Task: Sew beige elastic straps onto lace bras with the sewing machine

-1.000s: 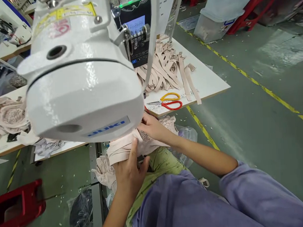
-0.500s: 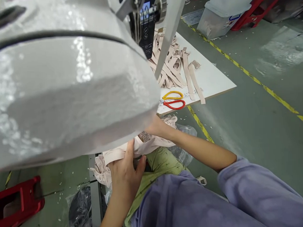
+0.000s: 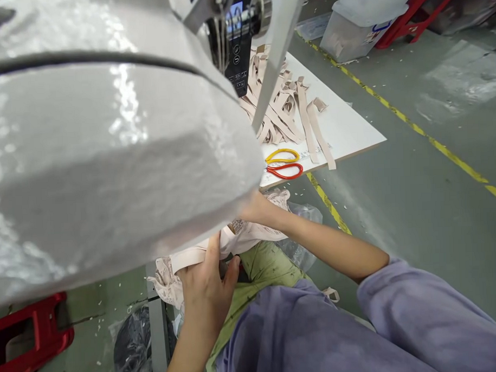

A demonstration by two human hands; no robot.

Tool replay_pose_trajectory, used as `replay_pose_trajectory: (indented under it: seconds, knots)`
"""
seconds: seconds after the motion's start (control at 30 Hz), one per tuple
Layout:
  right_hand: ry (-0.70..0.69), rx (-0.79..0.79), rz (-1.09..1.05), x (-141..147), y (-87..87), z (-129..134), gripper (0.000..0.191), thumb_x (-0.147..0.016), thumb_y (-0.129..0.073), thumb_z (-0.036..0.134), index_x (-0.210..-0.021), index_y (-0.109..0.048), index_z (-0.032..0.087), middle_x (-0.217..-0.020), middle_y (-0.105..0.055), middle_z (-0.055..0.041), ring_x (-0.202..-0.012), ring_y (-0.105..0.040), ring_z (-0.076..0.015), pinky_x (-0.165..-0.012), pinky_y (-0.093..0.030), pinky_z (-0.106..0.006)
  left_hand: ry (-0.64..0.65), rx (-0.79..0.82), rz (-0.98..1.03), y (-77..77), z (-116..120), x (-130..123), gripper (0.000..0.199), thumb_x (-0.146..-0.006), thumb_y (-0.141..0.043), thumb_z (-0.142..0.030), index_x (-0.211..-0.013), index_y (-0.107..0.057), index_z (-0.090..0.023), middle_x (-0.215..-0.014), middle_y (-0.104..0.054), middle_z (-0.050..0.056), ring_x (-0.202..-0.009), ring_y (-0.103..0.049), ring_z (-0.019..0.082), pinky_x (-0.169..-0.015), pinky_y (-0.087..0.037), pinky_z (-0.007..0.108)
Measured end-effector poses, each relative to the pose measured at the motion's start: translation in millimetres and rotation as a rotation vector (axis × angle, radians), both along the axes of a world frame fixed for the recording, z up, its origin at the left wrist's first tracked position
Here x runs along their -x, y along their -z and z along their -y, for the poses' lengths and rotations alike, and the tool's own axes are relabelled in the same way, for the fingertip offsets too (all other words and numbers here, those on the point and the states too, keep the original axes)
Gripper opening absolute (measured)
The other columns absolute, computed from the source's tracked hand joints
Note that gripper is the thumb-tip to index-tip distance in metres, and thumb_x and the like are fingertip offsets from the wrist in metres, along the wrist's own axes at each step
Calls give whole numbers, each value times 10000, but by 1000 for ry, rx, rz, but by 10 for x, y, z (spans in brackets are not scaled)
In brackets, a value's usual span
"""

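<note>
A beige garment with lace parts [image 3: 249, 233] lies under the front of a large glossy white sewing machine [image 3: 129, 174]. My left hand [image 3: 208, 288] is on the garment's smooth band, its index finger laid over the band and its thumb held apart; the other fingers are partly hidden. Farther right, my right hand [image 3: 257, 207] reaches onto the same garment, with its fingers out of sight behind the machine. The machine's needle area is hidden too.
A white tabletop [image 3: 352, 133] holds a heap of beige strips [image 3: 275, 106] and scissors with yellow and red handles [image 3: 285, 171]. A dark control panel [image 3: 239, 56] stands behind the machine. On the floor are a clear bin [image 3: 346, 39], a red stool [image 3: 33, 337] and a dark plastic bag [image 3: 133, 342].
The view has shifted slightly, so the machine covers a little more of the lower left. Both hands stay almost where they were on the garment.
</note>
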State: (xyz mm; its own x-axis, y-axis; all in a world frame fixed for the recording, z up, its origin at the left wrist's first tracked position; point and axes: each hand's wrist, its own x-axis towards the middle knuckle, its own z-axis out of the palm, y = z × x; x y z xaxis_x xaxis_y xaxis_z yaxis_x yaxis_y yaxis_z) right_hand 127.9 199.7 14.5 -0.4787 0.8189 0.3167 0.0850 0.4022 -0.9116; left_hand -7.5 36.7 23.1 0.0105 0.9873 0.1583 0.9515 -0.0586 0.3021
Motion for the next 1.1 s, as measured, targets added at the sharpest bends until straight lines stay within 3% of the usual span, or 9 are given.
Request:
replay_pose_trajectory:
  seconds: [0.23, 0.4, 1.1]
  knots:
    - [64, -73, -46, 19, 53, 26, 104, -870, -601, 238, -926, -666, 179, -1067, -640, -80, -999, -598, -218, -860, -509, -353, 9, -84, -22, 55, 52, 43, 720, -914, -603, -400, -1534, -307, -185, -1357, -609, 216, -1284, -550, 406, -992, -464, 558]
    - [174, 20, -144, -75, 124, 120, 109, -892, -614, 267, -961, -653, 193, -1117, -600, -79, -977, -579, -175, -810, -514, -306, -44, -163, -14, 114, 125, 42, 875, -877, -642, -469, -1549, -236, -82, -1380, -550, 309, -1265, -560, 449, -944, -527, 553]
    - [175, 132, -124, -272, 97, 323, 101, -913, -594, 257, -990, -640, 212, -1091, -622, -62, -1012, -598, -185, -861, -494, -339, -26, -166, 20, 68, 108, -63, 857, -901, -625, -400, -1578, -181, -119, -1463, -489, 266, -1389, -448, 386, -1046, -473, 505]
